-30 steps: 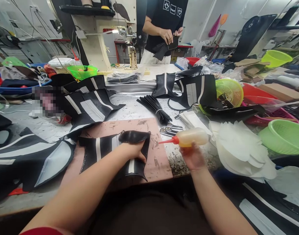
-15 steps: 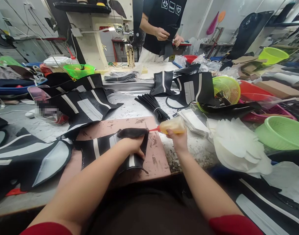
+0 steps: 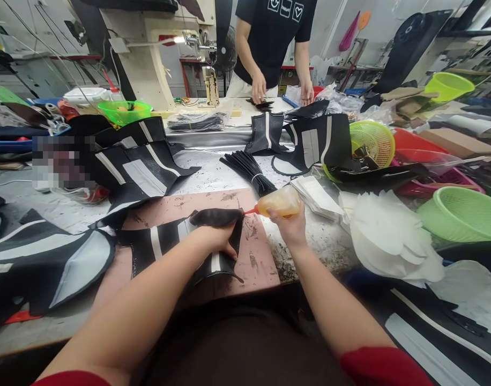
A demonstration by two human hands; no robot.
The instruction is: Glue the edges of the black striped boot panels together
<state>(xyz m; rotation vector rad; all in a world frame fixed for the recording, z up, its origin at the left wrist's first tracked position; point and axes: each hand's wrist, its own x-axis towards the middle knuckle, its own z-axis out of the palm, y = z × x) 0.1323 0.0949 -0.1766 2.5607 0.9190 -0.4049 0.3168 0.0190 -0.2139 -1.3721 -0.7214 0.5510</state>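
Note:
My left hand (image 3: 223, 240) grips a black leather piece (image 3: 143, 245) with pale tape strips, its upper edge folded over the fingers. Part of the hand is hidden under that fold. The piece lies on a pink board (image 3: 258, 252). My right hand (image 3: 290, 225) is wrapped round a squeeze bottle (image 3: 278, 201) of yellowish liquid, tipped on its side. The bottle's red nozzle (image 3: 251, 210) points left, its thin tip at the right edge of the folded leather. A bundle of black strips (image 3: 249, 170) lies just beyond the board.
Similar black pieces (image 3: 144, 178) stand at left, with more (image 3: 310, 143) at the back. White paper pieces (image 3: 390, 236) and a green basket (image 3: 462, 214) are to the right. Across the table, beside a sewing machine (image 3: 159, 59), a person (image 3: 273, 43) reaches down to the tabletop.
The bottle has tilted slightly, its base rising, while its tip stays at the leather edge. My left hand keeps its hold. The person opposite has lowered both hands to the table.

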